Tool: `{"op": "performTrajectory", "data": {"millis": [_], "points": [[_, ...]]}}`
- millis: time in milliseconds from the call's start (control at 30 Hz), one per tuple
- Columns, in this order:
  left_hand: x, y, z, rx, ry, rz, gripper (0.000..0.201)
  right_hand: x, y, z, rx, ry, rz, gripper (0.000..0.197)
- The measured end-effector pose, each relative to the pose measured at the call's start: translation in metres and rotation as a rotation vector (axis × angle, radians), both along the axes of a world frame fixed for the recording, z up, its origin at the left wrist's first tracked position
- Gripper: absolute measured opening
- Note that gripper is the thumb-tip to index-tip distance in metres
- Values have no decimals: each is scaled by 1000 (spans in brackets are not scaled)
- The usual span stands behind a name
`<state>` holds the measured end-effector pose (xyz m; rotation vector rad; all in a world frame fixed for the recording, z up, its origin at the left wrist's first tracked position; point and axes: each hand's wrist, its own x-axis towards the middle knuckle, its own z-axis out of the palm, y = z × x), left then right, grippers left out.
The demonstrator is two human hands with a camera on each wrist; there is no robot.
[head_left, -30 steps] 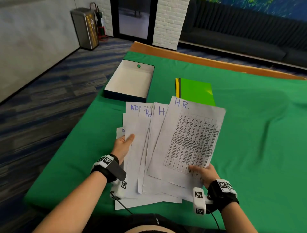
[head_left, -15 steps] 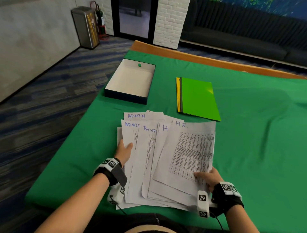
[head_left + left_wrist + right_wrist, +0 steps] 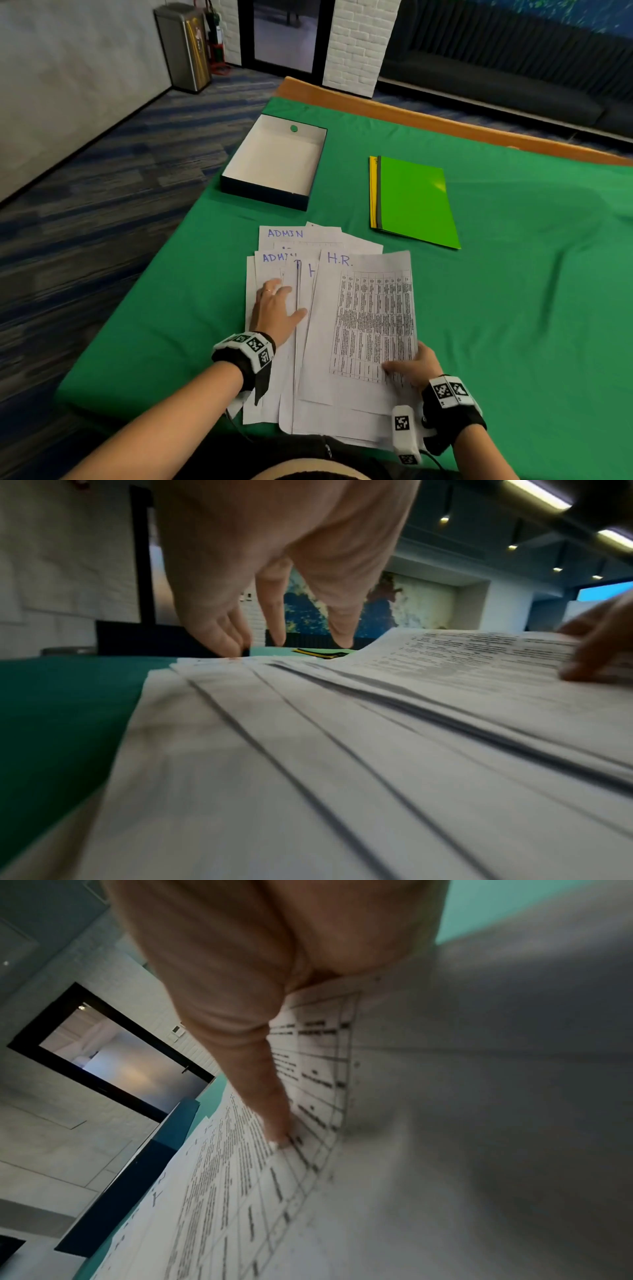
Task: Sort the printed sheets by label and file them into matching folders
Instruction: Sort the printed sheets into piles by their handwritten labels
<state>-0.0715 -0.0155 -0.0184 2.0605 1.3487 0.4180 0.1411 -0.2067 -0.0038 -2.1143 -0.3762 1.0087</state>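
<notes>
From where I stand the sorting has barely begun: the fanned pile of white printed sheets (image 3: pixel 329 342) lies on the green cloth-covered table (image 3: pixel 513 308) right at the near edge in front of the person, and nothing looks filed yet. The stack of flat card folders, bright green on top with grey and yellow edges showing beneath (image 3: pixel 411 198), lies closed just beyond the pile and a little to the right, apart from it. The handwritten labels, two "ADMIN" and at least one "H.R.", sit at the far ends of the sheets, so the pages run lengthwise away from the person, tops pointing toward the folders, and the top H.R. sheet (image 3: pixel 363 325) tilts slightly rightward. The left hand (image 3: pixel 275 311) lies flat with fingers spread, pressing the left part of the fan. The right hand (image 3: pixel 412 368) pinches the H.R. sheet's near right corner, thumb on top. An open shallow box, dark outside and white inside (image 3: pixel 274 161), sits farther off to the left, nothing in it.
</notes>
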Motion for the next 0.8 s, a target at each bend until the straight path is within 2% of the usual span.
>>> {"op": "performTrajectory", "data": {"millis": [100,200,400,467,533,600,667,733,800], "points": [[9,-5,5,-187,136,6,103,3,2,-3,-22,-111,16,54],[18,-6,11,-244,151,75,118,3,3,-7,1,-149,-22,34],[25,-1,19,-352,70,103,103,-4,6,-11,-46,-163,130,28],[29,-5,22,-379,-8,90,89,-4,7,-8,-22,-105,133,25],[32,-10,29,-371,-164,71,90,-1,6,-6,40,-76,87,26],[33,-15,44,-352,-353,15,93,7,5,-3,149,-87,-8,52],[30,-16,68,-356,-510,-73,84,15,4,9,302,-14,-148,79],[28,-18,95,-350,-612,-144,66,17,7,32,436,-1,-181,76],[28,-20,121,-336,-724,-175,51,17,15,59,566,-71,-129,82]]}}
